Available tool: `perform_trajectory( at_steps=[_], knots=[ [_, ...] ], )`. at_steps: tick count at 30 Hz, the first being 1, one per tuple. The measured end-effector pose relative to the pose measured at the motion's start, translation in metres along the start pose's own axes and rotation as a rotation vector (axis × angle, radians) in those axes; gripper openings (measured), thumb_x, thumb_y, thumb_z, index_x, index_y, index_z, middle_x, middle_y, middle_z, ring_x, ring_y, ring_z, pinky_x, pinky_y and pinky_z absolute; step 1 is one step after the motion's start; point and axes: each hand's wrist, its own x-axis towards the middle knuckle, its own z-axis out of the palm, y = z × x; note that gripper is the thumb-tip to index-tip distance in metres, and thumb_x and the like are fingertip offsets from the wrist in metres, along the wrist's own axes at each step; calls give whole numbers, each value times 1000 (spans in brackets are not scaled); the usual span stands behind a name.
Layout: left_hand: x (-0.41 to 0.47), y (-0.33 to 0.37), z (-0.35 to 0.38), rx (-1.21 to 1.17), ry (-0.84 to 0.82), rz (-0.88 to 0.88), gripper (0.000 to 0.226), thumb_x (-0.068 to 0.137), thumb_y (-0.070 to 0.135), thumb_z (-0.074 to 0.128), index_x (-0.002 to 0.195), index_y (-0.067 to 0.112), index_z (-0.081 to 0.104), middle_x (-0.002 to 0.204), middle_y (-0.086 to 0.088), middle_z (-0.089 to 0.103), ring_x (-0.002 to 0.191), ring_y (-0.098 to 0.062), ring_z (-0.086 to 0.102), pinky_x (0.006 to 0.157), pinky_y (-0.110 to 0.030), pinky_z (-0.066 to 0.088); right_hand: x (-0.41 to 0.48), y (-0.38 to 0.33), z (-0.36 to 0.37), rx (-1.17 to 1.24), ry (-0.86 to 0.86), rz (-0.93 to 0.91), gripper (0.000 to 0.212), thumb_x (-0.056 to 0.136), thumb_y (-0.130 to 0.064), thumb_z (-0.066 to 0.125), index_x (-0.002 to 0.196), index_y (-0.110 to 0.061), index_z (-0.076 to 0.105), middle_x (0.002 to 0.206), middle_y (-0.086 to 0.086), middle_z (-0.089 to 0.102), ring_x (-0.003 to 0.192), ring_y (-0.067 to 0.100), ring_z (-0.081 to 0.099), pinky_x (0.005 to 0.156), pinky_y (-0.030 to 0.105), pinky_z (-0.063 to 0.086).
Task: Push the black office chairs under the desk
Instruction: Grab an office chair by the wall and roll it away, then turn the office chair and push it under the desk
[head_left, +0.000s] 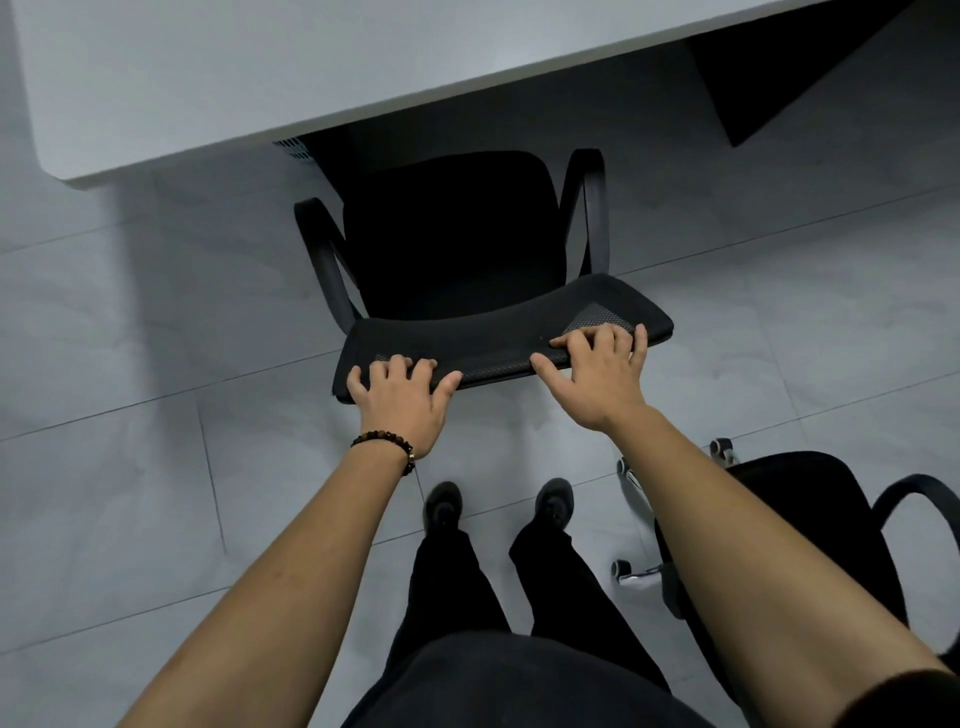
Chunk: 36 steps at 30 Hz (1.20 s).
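Observation:
A black office chair (452, 234) with mesh back and curved armrests stands in front of me, its seat facing the white desk (260, 73). The seat's front edge sits just at the desk's edge. My left hand (400, 400), with a bead bracelet at the wrist, grips the left part of the backrest top (498, 343). My right hand (597, 374) grips the right part of the same top edge, fingers curled over it. A second black office chair (810, 519) stands at my right, partly hidden by my right forearm.
Grey floor tiles (130, 364) spread to the left and behind the chair. A dark panel (779, 67) hangs under the desk at the upper right. My feet in black shoes (498, 504) stand just behind the first chair. The second chair's chrome wheeled base (639, 566) is near my right leg.

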Motion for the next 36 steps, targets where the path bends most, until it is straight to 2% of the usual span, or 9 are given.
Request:
perform_trajectory(
  at_steps=[6, 9, 14, 16, 20, 24, 27, 32, 36],
  knots=[
    [7, -2, -13, -58, 11, -16, 61, 93, 62, 18, 132, 27, 50, 131, -5, 51, 125, -28, 39, 111, -54, 13, 11, -5, -8, 11, 3, -2, 61, 91, -70, 30, 130, -30, 53, 140, 9, 42, 142, 29, 18, 116, 52, -15],
    [8, -11, -26, -246, -19, -26, 54, 94, 57, 31, 133, 24, 49, 131, -5, 53, 125, -27, 42, 112, -50, 13, 7, -9, -15, 37, -18, -5, 66, 91, -71, 32, 139, -29, 49, 146, 7, 41, 145, 29, 17, 116, 50, -13],
    [-16, -32, -72, -822, 90, -56, 44, 94, 36, 51, 133, 14, 49, 128, -12, 53, 117, -27, 52, 102, -45, 42, -21, -18, -61, 332, -73, 16, 73, 91, -47, 57, 151, -16, 29, 156, 9, 29, 142, 27, 30, 117, 43, 24],
    [-41, -36, -95, -952, 146, -46, 42, 95, 32, 53, 132, 13, 49, 128, -10, 53, 116, -23, 52, 101, -42, 44, -52, -18, -79, 529, 16, 62, 72, 93, -42, 58, 152, -17, 26, 156, 5, 25, 139, 23, 36, 112, 39, 34],
    [-105, -43, -126, -1090, 241, -19, 34, 95, 26, 52, 129, 19, 49, 121, 1, 55, 110, -13, 52, 92, -29, 41, -133, -15, -98, 776, 264, 116, 59, 93, -38, 60, 146, -26, 35, 140, -6, 41, 124, 10, 48, 102, 33, 44],
    [-152, -51, -110, -1130, 153, 26, 33, 93, 30, 54, 125, 29, 50, 118, 8, 58, 110, -11, 54, 95, -36, 44, -223, -2, -82, 1064, 375, 291, 51, 94, -31, 62, 141, -31, 41, 135, -17, 48, 119, 0, 52, 96, 25, 46],
    [-158, -41, -87, -1050, -77, 119, 31, 91, 26, 56, 121, 30, 49, 114, 8, 58, 107, -8, 54, 91, -32, 44, -292, 7, -47, 1191, 498, 537, 48, 92, -22, 64, 136, -30, 47, 129, -17, 54, 114, -4, 55, 92, 19, 49],
    [-150, 4, -65, -791, -265, 390, 37, 92, 21, 57, 128, 20, 49, 118, 0, 57, 101, -5, 54, 84, -22, 43, -400, 12, 7, 1244, 649, 911, 50, 89, -30, 66, 136, -33, 47, 127, -18, 55, 111, -2, 57, 96, 30, 47],
    [-167, 65, -67, -728, -316, 611, 38, 91, 21, 58, 128, 19, 49, 121, -4, 58, 107, -15, 57, 89, -36, 50, -470, 15, 16, 1247, 839, 1038, 51, 92, -25, 64, 139, -32, 45, 128, -20, 53, 109, -8, 55, 91, 22, 44]
  ],
)
